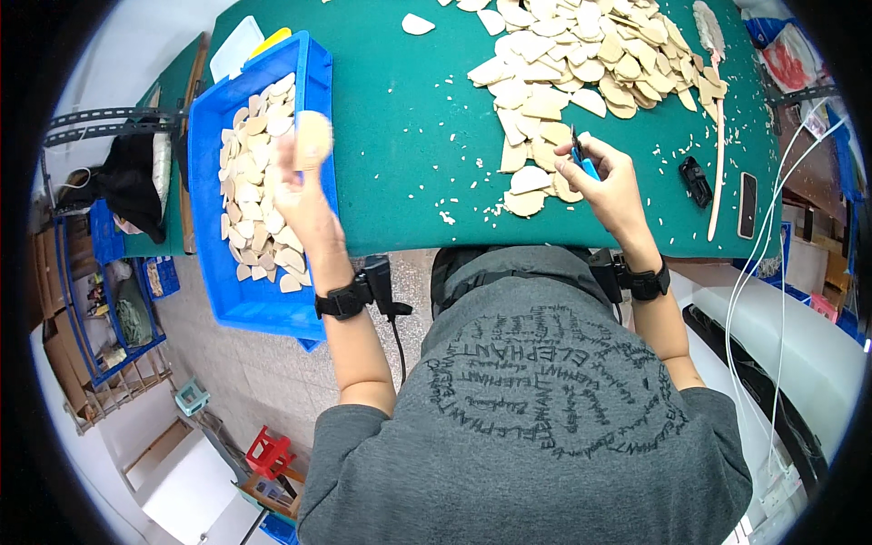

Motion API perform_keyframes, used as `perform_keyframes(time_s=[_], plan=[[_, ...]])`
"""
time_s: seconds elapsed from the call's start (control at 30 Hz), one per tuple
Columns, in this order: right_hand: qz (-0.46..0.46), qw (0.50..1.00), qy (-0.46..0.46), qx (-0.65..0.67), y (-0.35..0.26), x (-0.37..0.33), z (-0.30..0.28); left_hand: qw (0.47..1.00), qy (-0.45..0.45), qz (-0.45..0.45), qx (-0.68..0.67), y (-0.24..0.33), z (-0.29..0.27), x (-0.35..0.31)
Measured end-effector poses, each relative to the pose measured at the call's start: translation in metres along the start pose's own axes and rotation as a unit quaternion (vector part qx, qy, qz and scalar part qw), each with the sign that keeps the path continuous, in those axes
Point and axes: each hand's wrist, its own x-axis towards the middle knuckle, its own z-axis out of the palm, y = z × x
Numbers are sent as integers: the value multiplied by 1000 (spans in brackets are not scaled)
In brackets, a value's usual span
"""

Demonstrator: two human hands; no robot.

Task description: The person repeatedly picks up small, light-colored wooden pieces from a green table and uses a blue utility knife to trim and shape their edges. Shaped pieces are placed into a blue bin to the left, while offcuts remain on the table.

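Observation:
My left hand (304,204) is closed on a flat beige pad (315,138) with a rounded edge, raised over the right side of a blue plastic bin (318,77). Many similar pads (254,195) lie loose inside that bin. Over the near edge of the table, my right hand (618,186) grips small snips (589,169) with a blue handle and dark pointed tips. Just beyond and left of it, a few pads (527,180) lie at the near end of a large heap of pads (581,54).
Small pale scraps (447,218) are scattered on the green table (400,136). At the right lie a long thin stick (718,154), a black object (695,182) and a phone (748,204). White cables (772,218) hang past the table's right edge. A single pad (418,24) lies far off.

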Motion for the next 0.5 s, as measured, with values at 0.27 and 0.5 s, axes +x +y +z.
perform_keyframes(time_s=[0.27, 0.5], plan=[[14, 999, 21, 29, 16, -7, -19, 834, -372, 168, 370, -90, 92, -70], [29, 998, 44, 26, 17, -16, -30, 718, -530, 133, 431, -134, 146, -114]])
